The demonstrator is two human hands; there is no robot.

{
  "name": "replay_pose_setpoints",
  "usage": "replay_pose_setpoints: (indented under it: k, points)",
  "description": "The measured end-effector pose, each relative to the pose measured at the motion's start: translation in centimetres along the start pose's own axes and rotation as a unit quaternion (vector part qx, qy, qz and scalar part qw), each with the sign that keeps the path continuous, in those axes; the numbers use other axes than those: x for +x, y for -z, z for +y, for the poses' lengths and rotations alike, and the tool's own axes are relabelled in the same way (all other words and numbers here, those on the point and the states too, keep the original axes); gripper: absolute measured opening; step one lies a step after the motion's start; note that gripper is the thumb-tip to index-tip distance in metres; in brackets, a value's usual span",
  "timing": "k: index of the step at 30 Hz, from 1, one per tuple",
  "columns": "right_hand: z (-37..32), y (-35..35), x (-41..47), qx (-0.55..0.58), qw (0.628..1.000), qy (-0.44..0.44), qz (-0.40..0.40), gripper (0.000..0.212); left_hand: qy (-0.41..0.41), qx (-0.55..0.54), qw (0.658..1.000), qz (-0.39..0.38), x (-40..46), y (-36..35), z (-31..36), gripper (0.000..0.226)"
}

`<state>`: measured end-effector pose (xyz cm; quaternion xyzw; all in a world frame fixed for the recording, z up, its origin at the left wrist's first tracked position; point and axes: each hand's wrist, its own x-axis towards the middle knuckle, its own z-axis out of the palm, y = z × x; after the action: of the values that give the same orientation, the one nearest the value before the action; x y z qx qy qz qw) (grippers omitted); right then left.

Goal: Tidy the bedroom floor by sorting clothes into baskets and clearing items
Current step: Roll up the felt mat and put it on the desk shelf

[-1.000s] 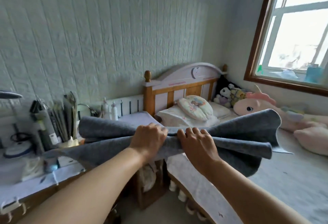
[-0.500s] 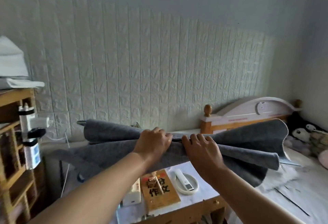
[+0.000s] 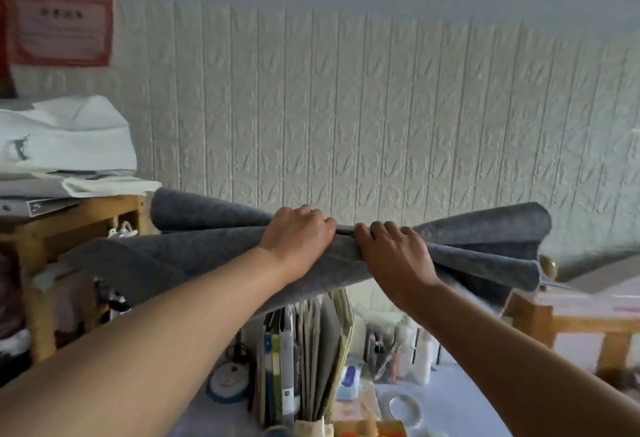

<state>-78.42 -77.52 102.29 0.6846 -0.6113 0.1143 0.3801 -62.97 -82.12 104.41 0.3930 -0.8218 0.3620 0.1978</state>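
Grey mat (image 3: 194, 256), rolled, gripped mid-length by left hand (image 3: 298, 235) and right hand (image 3: 394, 249), fingers curled over. Below: files upright in holder (image 3: 311, 350) on desk (image 3: 450, 412).

The grey mat (image 3: 194, 256) looks like thick felt, matt with a slightly fuzzy nap. The wall panelling (image 3: 346, 117) is off-white, embossed with a crinkled relief and matt. The shelf unit (image 3: 69, 218) and bed frame (image 3: 533, 318) are varnished light wood. The folded bags (image 3: 65, 145) on the shelf look like white cloth. Upright folders (image 3: 311, 350) appear to be matt paper and card.
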Motion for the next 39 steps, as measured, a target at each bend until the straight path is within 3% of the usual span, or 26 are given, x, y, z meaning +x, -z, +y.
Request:
replay_pose_setpoints:
  k: [7,23,33,39]
  points:
    - [-0.4,-5.7,7.2,0.046,0.999,-0.009,0.024,0.038,-0.002,0.051,0.999,-0.016,4.6,-4.6,-4.5,0.015]
    - [-0.6,-12.2,17.9,0.040,0.995,-0.087,0.036,0.037,-0.068,0.078,0.993,0.061,14.2,-13.6,-11.9,0.015]
    - [0.3,-18.2,21.9,0.049,0.994,-0.089,0.038,0.041,-0.090,0.122,0.988,0.038,18.2,-18.2,-12.6,0.020]
    - [-0.6,-22.5,20.9,0.059,0.997,-0.053,-0.012,0.037,-0.060,0.100,0.992,-0.046,16.9,-22.7,-10.4,0.024]
